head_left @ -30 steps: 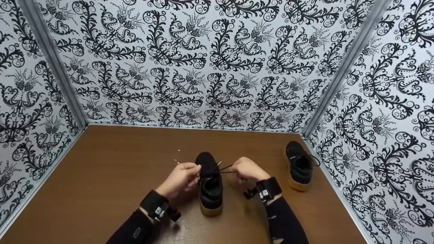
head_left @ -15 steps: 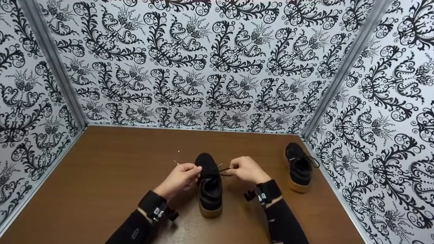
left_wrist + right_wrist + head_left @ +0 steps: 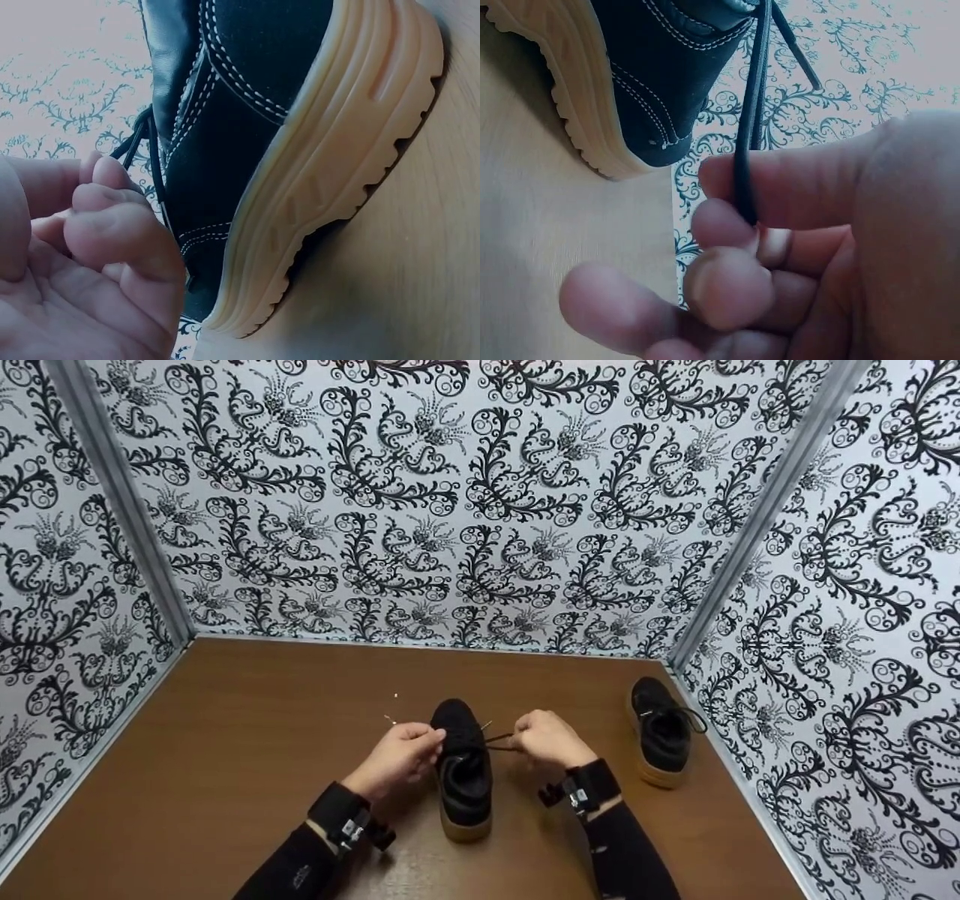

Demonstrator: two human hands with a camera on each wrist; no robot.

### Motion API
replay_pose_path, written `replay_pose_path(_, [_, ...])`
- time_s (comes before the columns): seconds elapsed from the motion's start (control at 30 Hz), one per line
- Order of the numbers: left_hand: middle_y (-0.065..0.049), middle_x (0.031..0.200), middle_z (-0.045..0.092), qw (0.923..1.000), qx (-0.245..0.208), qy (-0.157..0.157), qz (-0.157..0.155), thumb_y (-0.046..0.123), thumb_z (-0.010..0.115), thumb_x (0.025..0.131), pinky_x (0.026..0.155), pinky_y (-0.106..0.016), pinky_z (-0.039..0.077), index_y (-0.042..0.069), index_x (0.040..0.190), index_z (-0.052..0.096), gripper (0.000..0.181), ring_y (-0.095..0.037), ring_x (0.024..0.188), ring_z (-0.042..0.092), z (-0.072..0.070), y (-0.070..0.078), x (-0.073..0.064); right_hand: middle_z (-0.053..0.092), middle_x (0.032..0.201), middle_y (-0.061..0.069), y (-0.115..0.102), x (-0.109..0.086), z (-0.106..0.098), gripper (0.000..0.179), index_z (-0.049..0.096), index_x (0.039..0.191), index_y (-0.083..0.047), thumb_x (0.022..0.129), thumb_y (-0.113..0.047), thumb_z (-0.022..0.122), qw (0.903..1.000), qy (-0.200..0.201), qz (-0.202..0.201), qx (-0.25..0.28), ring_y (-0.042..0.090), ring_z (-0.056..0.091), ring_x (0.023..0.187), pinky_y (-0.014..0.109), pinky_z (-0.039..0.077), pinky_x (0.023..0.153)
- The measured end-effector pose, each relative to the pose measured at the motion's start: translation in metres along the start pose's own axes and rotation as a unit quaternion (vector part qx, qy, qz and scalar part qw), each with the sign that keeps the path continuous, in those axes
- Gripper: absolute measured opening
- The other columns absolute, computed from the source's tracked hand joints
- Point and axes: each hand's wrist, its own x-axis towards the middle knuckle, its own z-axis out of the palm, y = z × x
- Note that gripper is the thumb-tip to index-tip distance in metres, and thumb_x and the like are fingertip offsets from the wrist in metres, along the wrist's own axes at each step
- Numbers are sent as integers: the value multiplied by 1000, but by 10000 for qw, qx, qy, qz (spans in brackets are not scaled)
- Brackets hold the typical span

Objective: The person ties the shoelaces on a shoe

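Observation:
A black shoe point(image 3: 468, 795) with a tan sole stands upright mid-table, its toe pointing away, between my hands. My left hand point(image 3: 399, 756) is at the left of its lacing; thumb and index finger pinch a black shoelace point(image 3: 154, 154), seen in the left wrist view. On the other side, my right hand point(image 3: 553, 741) pinches a lace loop point(image 3: 744, 161) between thumb and index finger, the other fingers loosely curled. Two strands of that loop run from the shoe to the fingertips. A free lace end point(image 3: 798, 56) sticks out beside it.
A second black shoe point(image 3: 664, 739) with a tan sole stands at the right of the brown table point(image 3: 285, 690), its lace looped toward the right wall. Small light specks point(image 3: 390, 720) lie left of the middle shoe. Patterned walls point(image 3: 420, 510) enclose the back and sides.
The right hand shifts slightly, its fingers change position on the loop, and the two strands spread apart. The left hand stays nearly still. Both shoes stay in place.

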Motion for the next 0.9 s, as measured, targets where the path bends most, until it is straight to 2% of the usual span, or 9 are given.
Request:
replay_pose_path(0.13, [-1,73,58,9997,207,19,124,31,65,113,48,-26,32,-16,104,63,48,-8,50,39,0,-1,0,67,76,-8,1,-1,-1,21,75,85,-13,99,-28,77,9979,-314,-500,250,9,60,70,26,48,67])
replay_pose_path(0.2, [-1,76,59,9996,240,3,174,32,65,114,48,-25,32,-14,106,65,47,-8,50,39,1,-2,0,74,88,-5,0,-2,-2,12,78,98,-13,97,-25,80,9945,-485,-731,573,9,64,79,26,52,72])
replay_pose_path(0.3, [-1,78,60,9995,223,10,245,32,65,113,48,-23,34,-13,107,66,45,-8,50,40,3,-2,0,81,108,6,-4,-4,-4,23,78,117,-11,97,-21,79,9874,-648,-1009,1037,13,72,95,28,58,81])
replay_pose_path(0.4, [-1,79,60,9994,159,57,285,33,65,113,48,-23,34,-12,108,66,45,-8,50,40,6,-1,0,81,117,8,-7,-4,-2,28,78,125,-11,101,-26,77,9830,-562,-1172,1296,16,73,103,29,59,88])
replay_pose_path(0.53, [1,75,57,9994,111,89,314,33,66,113,48,-23,33,-13,107,65,47,-8,50,39,10,-1,0,80,107,3,-11,-1,5,22,81,117,-10,107,-30,74,9822,-124,-1203,1435,13,71,96,27,58,85])
replay_pose_path(0.67, [4,71,54,9993,134,206,266,34,66,113,48,-24,33,-14,102,62,50,-8,51,39,11,-1,1,78,95,6,-14,4,14,18,81,104,-9,109,-24,72,9804,238,-1203,1540,10,69,84,25,56,77])
replay_pose_path(0.9, [3,71,57,9988,254,362,222,31,64,114,47,-24,33,-15,98,57,50,-9,50,38,10,-3,1,80,90,14,-14,5,18,21,80,98,-8,109,-25,72,9810,332,-902,1684,13,68,74,23,55,69])
